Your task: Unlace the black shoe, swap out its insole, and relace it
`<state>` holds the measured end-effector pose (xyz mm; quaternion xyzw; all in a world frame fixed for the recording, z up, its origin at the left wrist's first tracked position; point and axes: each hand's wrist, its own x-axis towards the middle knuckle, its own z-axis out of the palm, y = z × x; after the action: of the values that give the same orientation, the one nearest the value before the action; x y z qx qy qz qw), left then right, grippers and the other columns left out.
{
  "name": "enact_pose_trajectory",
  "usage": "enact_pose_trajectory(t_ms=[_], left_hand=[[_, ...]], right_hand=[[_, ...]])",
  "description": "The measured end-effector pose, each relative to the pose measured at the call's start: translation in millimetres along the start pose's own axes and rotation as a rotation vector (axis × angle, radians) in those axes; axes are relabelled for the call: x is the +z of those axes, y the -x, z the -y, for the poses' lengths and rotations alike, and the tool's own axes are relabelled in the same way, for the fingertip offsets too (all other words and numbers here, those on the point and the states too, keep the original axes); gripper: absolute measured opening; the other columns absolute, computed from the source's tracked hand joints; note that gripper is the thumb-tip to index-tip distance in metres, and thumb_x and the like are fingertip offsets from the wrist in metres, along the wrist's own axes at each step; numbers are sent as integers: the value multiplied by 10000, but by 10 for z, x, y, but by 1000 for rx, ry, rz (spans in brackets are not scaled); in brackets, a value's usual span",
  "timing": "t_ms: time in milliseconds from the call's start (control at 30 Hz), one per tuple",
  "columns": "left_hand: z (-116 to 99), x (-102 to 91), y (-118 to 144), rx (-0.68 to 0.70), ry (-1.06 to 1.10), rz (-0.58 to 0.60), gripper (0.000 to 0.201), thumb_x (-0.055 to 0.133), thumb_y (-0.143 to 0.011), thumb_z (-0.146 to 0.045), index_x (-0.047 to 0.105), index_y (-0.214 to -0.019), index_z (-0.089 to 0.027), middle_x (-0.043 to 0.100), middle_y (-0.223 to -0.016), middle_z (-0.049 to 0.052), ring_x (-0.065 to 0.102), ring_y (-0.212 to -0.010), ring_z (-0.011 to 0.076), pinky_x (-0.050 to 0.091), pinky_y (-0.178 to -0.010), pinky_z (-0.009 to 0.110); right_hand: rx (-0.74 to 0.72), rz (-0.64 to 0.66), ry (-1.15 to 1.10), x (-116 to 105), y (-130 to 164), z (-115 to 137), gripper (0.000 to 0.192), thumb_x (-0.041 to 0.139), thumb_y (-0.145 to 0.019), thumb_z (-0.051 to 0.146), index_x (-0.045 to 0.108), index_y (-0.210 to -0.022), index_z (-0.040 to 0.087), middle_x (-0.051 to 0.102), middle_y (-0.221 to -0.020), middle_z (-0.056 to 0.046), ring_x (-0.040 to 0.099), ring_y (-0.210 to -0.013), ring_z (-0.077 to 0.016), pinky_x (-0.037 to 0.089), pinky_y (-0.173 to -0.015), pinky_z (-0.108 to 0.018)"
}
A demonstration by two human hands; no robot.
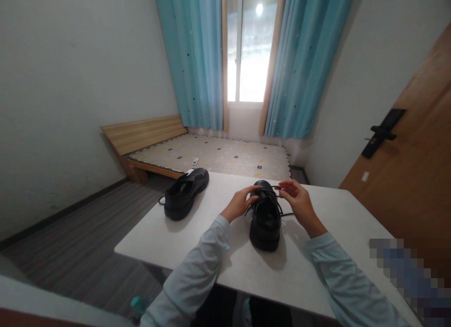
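Note:
A black lace-up shoe [265,233] rests on the white table in front of me, its heel toward me and its toe pointing away. My left hand [240,204] is at the left side of its lacing, fingers and thumb closed on a black shoelace there. On the other side, my right hand [298,202] pinches the shoelace [276,188] between thumb and fingers, just off the shoe. Loose lace ends hang at both sides of the opening. The matching black shoe [185,195] lies apart at the left, with a lace loop sticking out beside it.
The white table [317,280] reaches to a bed frame with a patterned mattress [225,153], where a small white remote [195,161] lies. A wooden door [398,176] stands at the right. Below the table at the left is a teal object [139,306].

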<state>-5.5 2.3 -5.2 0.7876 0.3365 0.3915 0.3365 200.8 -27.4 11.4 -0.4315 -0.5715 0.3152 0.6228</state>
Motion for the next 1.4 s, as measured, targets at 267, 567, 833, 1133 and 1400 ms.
enact_pose_trajectory(t_ms=[267, 567, 833, 1133, 1400], left_hand=[[28, 4, -17, 12, -22, -22, 330, 480, -878, -154, 597, -1182, -204, 628, -1229, 66, 566, -1155, 189, 422, -1030, 353], [-43, 7, 4, -49, 12, -7, 432, 598, -831, -397, 556, -1217, -209, 619, -1228, 76, 578, -1136, 217, 441, -1003, 377], [-63, 2, 19, -42, 21, 15, 587, 699, -739, -408, 500, -1248, -194, 569, -1285, 110, 553, -1174, 248, 442, -1002, 401], [-81, -13, 20, -60, -22, 14, 559, 690, -745, -413, 506, -1232, -209, 572, -1279, 103, 553, -1172, 250, 455, -975, 411], [-80, -8, 19, -65, -7, 20, 547, 695, -745, -396, 507, -1227, -219, 576, -1271, 103, 552, -1174, 253, 457, -961, 411]], right_hand=[[-155, -5, 353, -57, -15, 4, 139, 597, -751, 265, 594, -875, 201, 669, -875, -59, 650, -799, -205, 490, -674, -338], [-335, 70, 730, -158, -35, -51, 172, 523, -753, 186, 619, -893, 211, 657, -837, -68, 597, -798, -231, 480, -723, -385], [-385, 84, 886, -236, -100, -177, 213, 638, -778, 409, 672, -669, 229, 626, -833, -100, 528, -868, -285, 433, -809, -458], [-302, 44, 981, -437, -183, -369, 178, 705, -699, 365, 661, -616, 213, 618, -842, -81, 548, -876, -267, 414, -807, -423], [-177, -144, 1146, -592, -193, -430, 181, 649, -698, 390, 643, -625, 225, 670, -733, -67, 582, -718, -235, 429, -677, -360]])
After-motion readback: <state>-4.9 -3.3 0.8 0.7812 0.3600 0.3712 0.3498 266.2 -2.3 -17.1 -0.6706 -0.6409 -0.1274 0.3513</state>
